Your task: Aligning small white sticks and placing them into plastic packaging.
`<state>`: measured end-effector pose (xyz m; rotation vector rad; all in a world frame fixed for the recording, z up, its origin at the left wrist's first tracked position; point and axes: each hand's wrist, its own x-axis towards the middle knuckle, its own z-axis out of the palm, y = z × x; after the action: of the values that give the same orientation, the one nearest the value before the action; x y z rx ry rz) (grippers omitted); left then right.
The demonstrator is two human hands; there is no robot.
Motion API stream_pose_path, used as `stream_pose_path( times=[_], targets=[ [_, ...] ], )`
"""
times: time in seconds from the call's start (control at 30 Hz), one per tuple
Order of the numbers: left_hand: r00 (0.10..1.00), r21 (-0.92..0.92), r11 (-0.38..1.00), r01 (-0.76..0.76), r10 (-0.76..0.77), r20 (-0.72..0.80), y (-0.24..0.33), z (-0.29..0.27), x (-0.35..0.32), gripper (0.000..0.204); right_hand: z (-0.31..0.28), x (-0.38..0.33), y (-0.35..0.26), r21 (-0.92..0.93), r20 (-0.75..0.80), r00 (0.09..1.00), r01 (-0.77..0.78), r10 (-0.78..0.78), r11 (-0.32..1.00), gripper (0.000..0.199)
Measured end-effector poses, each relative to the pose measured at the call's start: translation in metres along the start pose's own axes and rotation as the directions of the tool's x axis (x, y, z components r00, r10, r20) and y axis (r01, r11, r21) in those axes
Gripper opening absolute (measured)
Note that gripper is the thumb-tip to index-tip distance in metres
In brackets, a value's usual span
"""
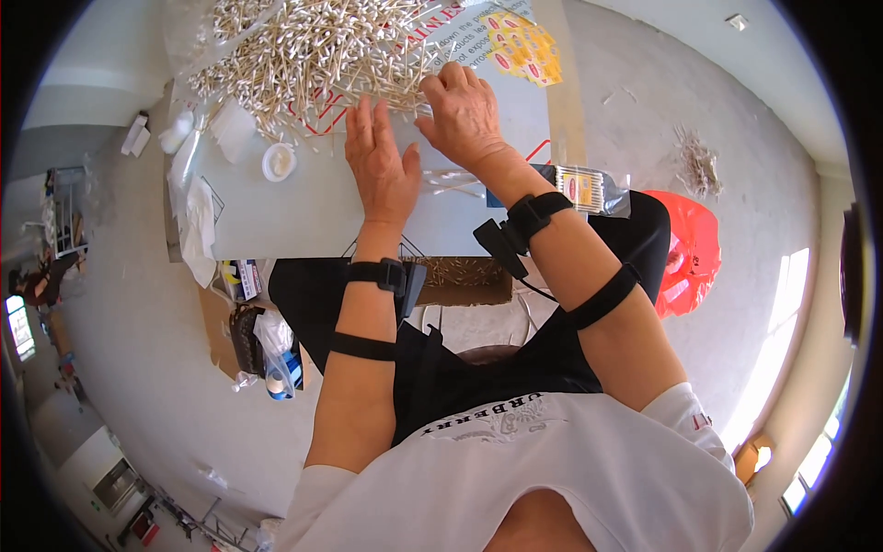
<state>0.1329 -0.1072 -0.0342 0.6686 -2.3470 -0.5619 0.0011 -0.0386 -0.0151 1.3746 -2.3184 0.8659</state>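
Note:
A large heap of cotton swabs [303,55] covers the far part of the table. My left hand [379,170] is at its near edge, fingers stretched out and thumb apart, with nothing seen in it. To its right, my right hand [463,112] bends its fingers down at the edge of the heap; its fingertips are hidden, so what they hold cannot be made out. A few loose swabs [455,181] lie on the table between my wrists. Partly behind my right forearm is a clear pack of swabs [581,189] with a yellow label.
A small round white tub [279,162] stands left of my left hand. Yellow printed labels [524,51] lie at the far right of the table [276,221]. Below its near edge is a box of swabs [460,276]. A red plastic bag [690,253] sits to the right.

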Motion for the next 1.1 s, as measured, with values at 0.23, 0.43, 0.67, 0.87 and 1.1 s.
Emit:
stream_pose_path(
  times=[0.23,0.43,0.67,0.87,1.1],
  targets=[
    [0.990,0.277,0.961,0.002,-0.042,0.138,-0.003,0.015,0.004,0.068,0.005,-0.014,0.014,0.066,0.088,0.996,-0.017,0.011,0.998,0.013],
    [0.997,0.211,0.975,0.068,-0.076,0.028,-0.009,0.010,0.000,0.067,-0.024,-0.035,0.027,0.162,0.232,0.969,-0.125,0.085,0.979,0.011],
    [0.955,0.249,0.939,-0.237,0.178,0.237,0.001,0.007,0.001,0.056,-0.035,-0.045,0.036,0.206,0.300,0.945,-0.196,0.129,0.959,0.013],
    [0.988,0.221,0.973,-0.072,0.040,0.147,-0.006,0.007,0.005,0.057,-0.041,-0.048,0.038,0.222,0.338,0.936,-0.185,0.102,0.957,0.014],
    [0.990,0.101,0.986,-0.133,0.127,0.067,-0.006,-0.004,-0.006,0.057,-0.059,-0.058,0.041,0.246,0.335,0.893,-0.391,0.301,0.887,0.012]
  ],
)
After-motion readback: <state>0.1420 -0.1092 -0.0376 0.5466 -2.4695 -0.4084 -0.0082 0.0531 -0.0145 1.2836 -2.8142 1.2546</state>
